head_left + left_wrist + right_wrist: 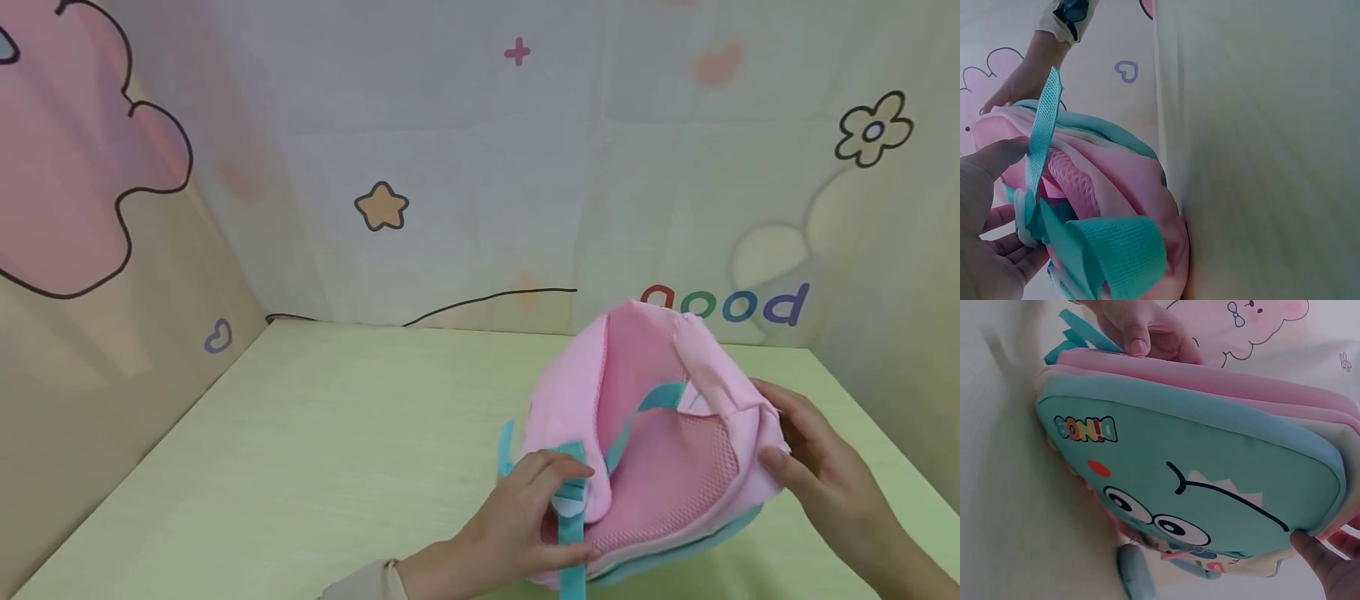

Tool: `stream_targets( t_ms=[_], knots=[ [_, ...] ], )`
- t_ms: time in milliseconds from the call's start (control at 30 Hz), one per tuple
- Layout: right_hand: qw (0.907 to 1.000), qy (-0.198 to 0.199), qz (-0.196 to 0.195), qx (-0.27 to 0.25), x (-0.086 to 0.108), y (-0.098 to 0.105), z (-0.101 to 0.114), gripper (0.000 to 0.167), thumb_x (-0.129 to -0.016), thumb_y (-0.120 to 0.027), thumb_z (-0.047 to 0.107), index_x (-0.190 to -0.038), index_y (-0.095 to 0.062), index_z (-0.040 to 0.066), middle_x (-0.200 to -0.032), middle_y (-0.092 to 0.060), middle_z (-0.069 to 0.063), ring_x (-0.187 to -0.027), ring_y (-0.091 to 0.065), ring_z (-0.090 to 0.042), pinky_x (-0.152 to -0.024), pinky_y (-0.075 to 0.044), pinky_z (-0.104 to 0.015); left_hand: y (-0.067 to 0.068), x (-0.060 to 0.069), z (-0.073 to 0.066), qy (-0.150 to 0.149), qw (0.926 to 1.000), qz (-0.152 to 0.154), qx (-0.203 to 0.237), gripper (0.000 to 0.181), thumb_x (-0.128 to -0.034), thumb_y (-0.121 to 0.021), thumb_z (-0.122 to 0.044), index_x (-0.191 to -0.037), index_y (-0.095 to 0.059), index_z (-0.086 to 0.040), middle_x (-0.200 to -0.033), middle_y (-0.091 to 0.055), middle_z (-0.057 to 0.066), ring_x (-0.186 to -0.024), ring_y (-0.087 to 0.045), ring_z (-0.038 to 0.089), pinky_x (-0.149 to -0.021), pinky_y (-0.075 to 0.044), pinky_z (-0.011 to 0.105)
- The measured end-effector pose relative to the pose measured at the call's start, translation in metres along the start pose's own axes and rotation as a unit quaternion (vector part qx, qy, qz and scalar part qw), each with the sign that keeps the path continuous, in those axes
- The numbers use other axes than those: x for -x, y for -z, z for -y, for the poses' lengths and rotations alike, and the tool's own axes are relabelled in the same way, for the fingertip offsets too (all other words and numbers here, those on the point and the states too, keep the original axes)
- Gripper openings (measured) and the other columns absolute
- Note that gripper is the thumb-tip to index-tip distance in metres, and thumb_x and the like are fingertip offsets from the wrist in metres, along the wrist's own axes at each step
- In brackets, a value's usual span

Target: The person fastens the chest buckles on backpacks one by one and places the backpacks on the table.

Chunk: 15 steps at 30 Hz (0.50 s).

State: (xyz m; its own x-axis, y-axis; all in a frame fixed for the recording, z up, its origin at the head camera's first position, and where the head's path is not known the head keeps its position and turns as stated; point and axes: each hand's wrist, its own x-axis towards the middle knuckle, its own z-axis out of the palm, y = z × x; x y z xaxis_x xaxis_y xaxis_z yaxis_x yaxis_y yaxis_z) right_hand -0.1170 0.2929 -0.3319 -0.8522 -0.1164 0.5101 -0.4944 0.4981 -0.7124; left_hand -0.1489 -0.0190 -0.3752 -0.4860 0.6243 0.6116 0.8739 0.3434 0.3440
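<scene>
A pink and teal backpack [660, 467] is tilted on the table, its pink mesh back and shoulder straps facing up in the head view. My left hand [517, 521] grips the teal webbing and white buckle [568, 505] of one strap; the left wrist view shows thumb and fingers around the buckle [1025, 215]. On the other side, my right hand [836, 479] holds the bag's pink edge between thumb and fingers. In the right wrist view the teal front [1210, 462] shows a cartoon face and lettering, with my right thumb [1313, 553] against its edge.
A pale green table [300, 433] lies under the bag. Printed fabric walls [450, 125] with a star, a flower and coloured letters stand behind and at both sides. A grey-green dangling piece [1136, 572] hangs by the bag in the right wrist view.
</scene>
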Motion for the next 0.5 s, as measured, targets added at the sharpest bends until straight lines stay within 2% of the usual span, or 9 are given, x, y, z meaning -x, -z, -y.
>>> stream_targets(
  t_ms=[133,300,400,500],
  knots=[
    [0.9985,-0.051,-0.002,0.019,0.011,-0.002,-0.017,0.055,-0.098,-0.041,0.001,-0.146,-0.035,0.027,-0.120,-0.052,0.020,-0.094,-0.054,0.002,-0.068,-0.049,-0.013,0.001,0.000,0.001,-0.009,0.9998,0.011,-0.013,0.063,-0.0722,-0.084,-0.031,-0.122,-0.052,-0.010,-0.121,-0.055,0.004,-0.115,-0.052,0.015,-0.100,-0.045,0.019],
    [0.9970,-0.068,-0.004,-0.036,0.021,-0.006,-0.033,0.054,-0.099,-0.039,0.002,-0.148,-0.033,0.025,-0.125,-0.051,0.019,-0.099,-0.054,0.004,-0.073,-0.049,-0.011,0.002,0.000,0.002,-0.015,0.9991,0.026,-0.029,0.061,-0.0718,-0.084,-0.032,-0.119,-0.054,-0.011,-0.119,-0.055,0.003,-0.114,-0.052,0.015,-0.100,-0.044,0.018],
    [0.9940,-0.067,-0.001,-0.087,0.025,-0.008,-0.040,0.053,-0.099,-0.038,0.001,-0.148,-0.034,0.022,-0.128,-0.051,0.018,-0.103,-0.054,0.004,-0.075,-0.049,-0.010,0.003,0.000,0.003,-0.022,0.9982,0.031,-0.047,0.061,-0.0714,-0.085,-0.034,-0.119,-0.054,-0.012,-0.117,-0.054,0.002,-0.113,-0.052,0.014,-0.099,-0.044,0.016],
    [0.9899,-0.079,0.011,-0.117,0.030,-0.008,-0.047,0.051,-0.101,-0.036,0.003,-0.147,-0.034,0.023,-0.129,-0.051,0.018,-0.104,-0.054,0.005,-0.076,-0.049,-0.010,0.002,0.001,0.003,-0.026,0.9971,0.038,-0.060,0.060,-0.0712,-0.085,-0.034,-0.118,-0.054,-0.013,-0.117,-0.053,0.001,-0.112,-0.052,0.013,-0.098,-0.043,0.015]
  ],
)
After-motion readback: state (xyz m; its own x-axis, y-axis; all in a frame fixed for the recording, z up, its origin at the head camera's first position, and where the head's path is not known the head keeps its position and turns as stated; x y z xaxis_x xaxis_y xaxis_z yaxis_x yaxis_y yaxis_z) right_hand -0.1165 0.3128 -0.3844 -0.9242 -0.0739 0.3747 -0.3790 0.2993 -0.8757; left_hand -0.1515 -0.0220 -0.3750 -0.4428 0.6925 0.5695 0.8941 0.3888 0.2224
